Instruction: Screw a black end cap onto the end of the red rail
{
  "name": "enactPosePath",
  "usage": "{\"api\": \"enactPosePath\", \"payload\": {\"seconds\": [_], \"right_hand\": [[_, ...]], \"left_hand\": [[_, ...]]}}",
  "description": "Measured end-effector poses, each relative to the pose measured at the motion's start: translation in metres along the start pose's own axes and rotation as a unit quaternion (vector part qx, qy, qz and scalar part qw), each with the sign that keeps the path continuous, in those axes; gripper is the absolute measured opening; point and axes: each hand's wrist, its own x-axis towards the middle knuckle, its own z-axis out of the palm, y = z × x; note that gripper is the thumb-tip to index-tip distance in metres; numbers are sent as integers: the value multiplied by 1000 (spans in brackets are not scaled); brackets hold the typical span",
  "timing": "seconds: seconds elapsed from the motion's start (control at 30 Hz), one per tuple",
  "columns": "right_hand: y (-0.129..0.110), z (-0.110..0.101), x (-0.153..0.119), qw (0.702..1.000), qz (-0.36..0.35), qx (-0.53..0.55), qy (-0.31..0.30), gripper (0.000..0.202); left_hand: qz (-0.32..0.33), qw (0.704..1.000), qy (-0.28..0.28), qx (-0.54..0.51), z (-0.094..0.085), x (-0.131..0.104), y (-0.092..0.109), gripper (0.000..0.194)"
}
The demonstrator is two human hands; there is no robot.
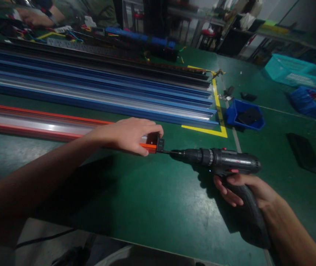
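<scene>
My left hand [131,135] is wrapped over the right end of a long orange metal profile [50,125] that lies on the green table. A small black end cap [160,143] sits at that end, right by my left thumb and fingers. In my right hand [235,188] is a black cordless drill [230,160], gripped by its handle and pointing left. Its long thin bit [171,152] reaches to the lower part of the end cap. Whether a screw is between them is too small to tell.
Several blue profiles [105,92] and black ones lie behind, ending near yellow tape [217,107]. On the right are a blue bin [245,114], a teal crate [296,72], another blue bin [310,101] and a flat black piece [304,153]. Another person's hand [33,16] is at the far left.
</scene>
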Motion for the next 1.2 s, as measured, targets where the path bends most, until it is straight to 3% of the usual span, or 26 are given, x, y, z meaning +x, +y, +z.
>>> {"api": "enactPosePath", "payload": {"seconds": [1.2], "right_hand": [[0,1,1,1000,4,18,-13,26]], "left_hand": [[5,1000,7,7,2,0,-2,55]]}}
